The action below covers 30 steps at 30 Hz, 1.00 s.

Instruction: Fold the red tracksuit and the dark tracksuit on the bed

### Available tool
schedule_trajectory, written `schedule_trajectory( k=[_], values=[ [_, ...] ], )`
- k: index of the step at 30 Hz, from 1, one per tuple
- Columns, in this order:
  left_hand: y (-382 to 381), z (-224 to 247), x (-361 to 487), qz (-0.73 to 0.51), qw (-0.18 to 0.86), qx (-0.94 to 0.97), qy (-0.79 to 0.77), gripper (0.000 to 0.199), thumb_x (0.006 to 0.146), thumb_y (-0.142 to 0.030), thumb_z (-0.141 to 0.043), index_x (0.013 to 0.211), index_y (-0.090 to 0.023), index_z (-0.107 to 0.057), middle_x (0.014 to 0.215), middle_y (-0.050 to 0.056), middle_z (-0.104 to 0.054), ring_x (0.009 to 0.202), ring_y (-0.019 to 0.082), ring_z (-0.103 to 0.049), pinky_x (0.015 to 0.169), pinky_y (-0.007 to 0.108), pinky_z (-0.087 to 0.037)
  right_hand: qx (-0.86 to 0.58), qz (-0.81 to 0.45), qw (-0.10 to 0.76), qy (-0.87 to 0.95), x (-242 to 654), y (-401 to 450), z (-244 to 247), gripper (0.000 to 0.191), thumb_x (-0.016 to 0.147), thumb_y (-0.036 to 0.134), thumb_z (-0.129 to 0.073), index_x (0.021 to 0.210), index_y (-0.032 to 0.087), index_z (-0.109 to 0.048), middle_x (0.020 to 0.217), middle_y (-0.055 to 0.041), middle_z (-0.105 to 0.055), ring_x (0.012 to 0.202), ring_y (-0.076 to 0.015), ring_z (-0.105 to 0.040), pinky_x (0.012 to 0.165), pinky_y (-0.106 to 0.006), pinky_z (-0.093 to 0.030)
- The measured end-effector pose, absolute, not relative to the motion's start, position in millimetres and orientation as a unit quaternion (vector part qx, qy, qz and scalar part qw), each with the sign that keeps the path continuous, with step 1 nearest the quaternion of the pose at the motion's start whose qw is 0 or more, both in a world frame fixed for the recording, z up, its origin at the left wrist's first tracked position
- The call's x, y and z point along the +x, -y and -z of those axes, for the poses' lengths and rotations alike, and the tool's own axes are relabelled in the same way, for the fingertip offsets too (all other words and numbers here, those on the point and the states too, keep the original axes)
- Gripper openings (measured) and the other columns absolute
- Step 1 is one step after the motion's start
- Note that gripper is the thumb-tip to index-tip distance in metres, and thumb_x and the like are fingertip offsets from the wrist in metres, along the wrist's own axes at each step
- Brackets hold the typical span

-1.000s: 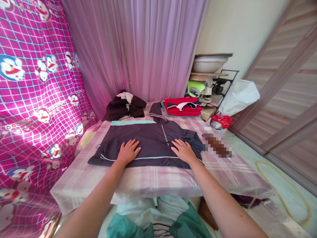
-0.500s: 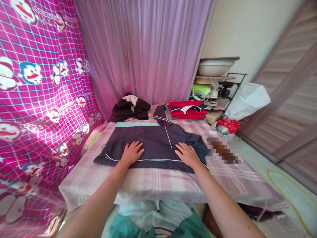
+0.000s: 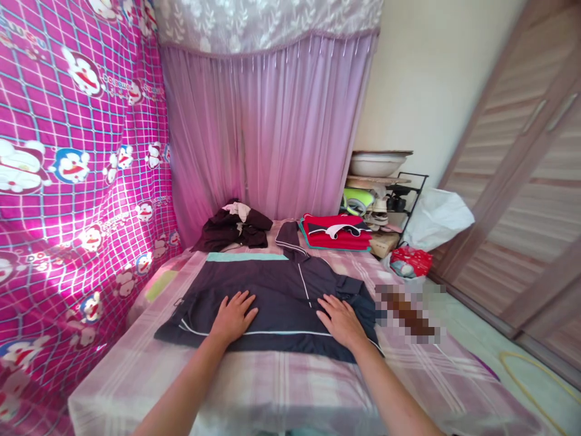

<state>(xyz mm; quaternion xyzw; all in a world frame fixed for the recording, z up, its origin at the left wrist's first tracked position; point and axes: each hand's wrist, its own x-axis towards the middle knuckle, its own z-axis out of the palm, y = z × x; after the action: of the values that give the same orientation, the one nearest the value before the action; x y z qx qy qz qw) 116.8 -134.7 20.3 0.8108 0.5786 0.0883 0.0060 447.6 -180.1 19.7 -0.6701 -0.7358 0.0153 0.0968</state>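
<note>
A dark hooded jacket (image 3: 272,290) with white piping and a pale green strip lies spread sideways, partly folded, across a plaid cloth-covered table (image 3: 290,387). Its hood points away, toward the back. My left hand (image 3: 233,315) rests flat on the jacket's left half, fingers spread. On the right half, close to the short white line, my right hand (image 3: 340,320) also lies flat with its fingers apart. Neither hand grips the fabric.
Behind the jacket sit a crumpled dark garment pile (image 3: 236,227) and a stack of folded red clothes (image 3: 336,231). A rack (image 3: 415,194) with shoes and a basin (image 3: 376,165) stands back right. A patterned pink curtain (image 3: 86,212) hangs at left. Something pixelated (image 3: 408,312) lies at right.
The view has tilted up, so the table and jacket appear lower and the curtain's top trim shows. Both hands stay flat in about the same places on the jacket.
</note>
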Motion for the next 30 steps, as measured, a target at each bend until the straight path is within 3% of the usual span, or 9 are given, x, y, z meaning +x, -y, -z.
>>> schedule_trajectory(
  k=[30],
  values=[
    [128.0,-27.5,117.0,-0.049,-0.004,0.814,-0.579,0.052,0.098,-0.048,-0.035,0.145,-0.031,-0.048,0.155,0.005,-0.044,0.144,0.027,-0.037,0.116,0.056,-0.028,-0.672,-0.022,0.107,0.732,445.3,184.8,-31.1,0.05,0.102,0.045,-0.033,0.142,0.022,-0.054,0.153,-0.009,-0.045,0.142,-0.0242,-0.037,0.117,-0.045,-0.024]
  ],
)
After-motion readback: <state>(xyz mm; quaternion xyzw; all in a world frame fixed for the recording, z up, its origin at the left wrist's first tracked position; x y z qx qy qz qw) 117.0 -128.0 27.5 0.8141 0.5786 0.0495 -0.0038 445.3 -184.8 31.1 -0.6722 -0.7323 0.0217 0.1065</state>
